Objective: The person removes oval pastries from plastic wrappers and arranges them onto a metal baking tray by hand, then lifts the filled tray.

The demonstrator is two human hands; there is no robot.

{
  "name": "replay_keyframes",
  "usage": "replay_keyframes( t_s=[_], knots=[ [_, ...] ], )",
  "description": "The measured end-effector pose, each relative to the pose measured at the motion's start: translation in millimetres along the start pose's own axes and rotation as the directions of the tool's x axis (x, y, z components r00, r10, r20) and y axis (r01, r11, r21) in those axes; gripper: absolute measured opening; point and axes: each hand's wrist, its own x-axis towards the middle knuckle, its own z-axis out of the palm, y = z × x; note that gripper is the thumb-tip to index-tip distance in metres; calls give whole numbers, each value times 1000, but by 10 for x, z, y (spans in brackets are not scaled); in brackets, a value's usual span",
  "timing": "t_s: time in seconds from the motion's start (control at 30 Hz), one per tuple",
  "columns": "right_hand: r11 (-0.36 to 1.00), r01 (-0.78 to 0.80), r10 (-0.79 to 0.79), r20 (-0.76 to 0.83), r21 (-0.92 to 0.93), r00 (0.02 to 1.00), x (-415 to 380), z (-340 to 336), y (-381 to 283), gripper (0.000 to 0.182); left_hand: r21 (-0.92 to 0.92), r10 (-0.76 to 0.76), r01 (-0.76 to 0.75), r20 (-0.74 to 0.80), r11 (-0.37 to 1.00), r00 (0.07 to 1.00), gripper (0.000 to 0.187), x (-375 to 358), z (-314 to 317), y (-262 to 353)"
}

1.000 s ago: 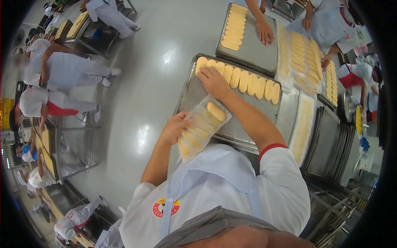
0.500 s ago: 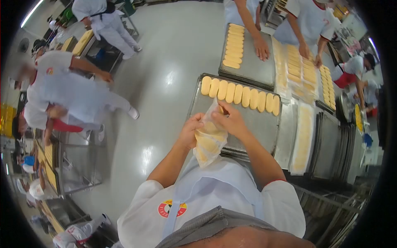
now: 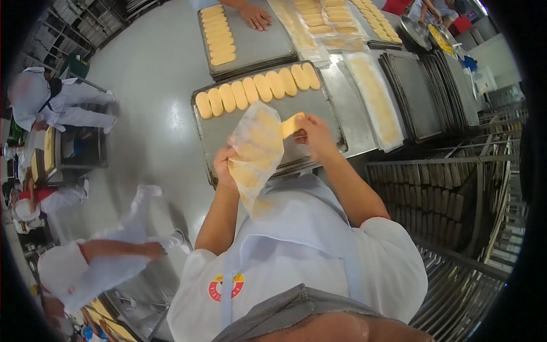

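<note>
My left hand (image 3: 225, 166) grips the side of a translucent paper sheet (image 3: 257, 149) that carries yellow residue and hangs over the near edge of a tray. Between the fingers of my right hand (image 3: 314, 135) is a yellow oblong cake (image 3: 292, 125), its left end touching the paper's right edge. Beyond them, a row of several oblong cakes (image 3: 250, 90) lies along the far side of the dark metal tray (image 3: 310, 114).
A second tray (image 3: 253, 45) with cakes lies beyond, a co-worker's hand (image 3: 255, 16) over it. Paper strips (image 3: 376, 97) and stacked trays (image 3: 419, 94) stand right, above a metal rack (image 3: 433, 194). People walk at the left, one blurred (image 3: 108, 268).
The view has turned, shifting the trays left. My hands have moved apart; the paper is spread out more, and the cake in my right hand now shows clearly.
</note>
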Motion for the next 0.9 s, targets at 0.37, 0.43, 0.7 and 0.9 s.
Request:
replay_keyframes(
  t_s=[0.37,0.43,0.7,0.9],
  knots=[
    [703,365,-259,258,-611,931,549,-775,-374,45,329,250,-176,-196,928,948,55,236,253,-474],
    [347,621,-373,504,-703,779,571,-779,-265,55,359,270,-183,-207,915,940,58,279,248,-589],
    [39,919,-429,824,-392,370,662,-744,-148,68,8,337,-338,43,941,941,61,383,385,-996],
    [-129,884,-515,792,-450,329,564,-1136,-526,65,134,439,-427,-76,894,895,60,285,105,-1003]
  ],
)
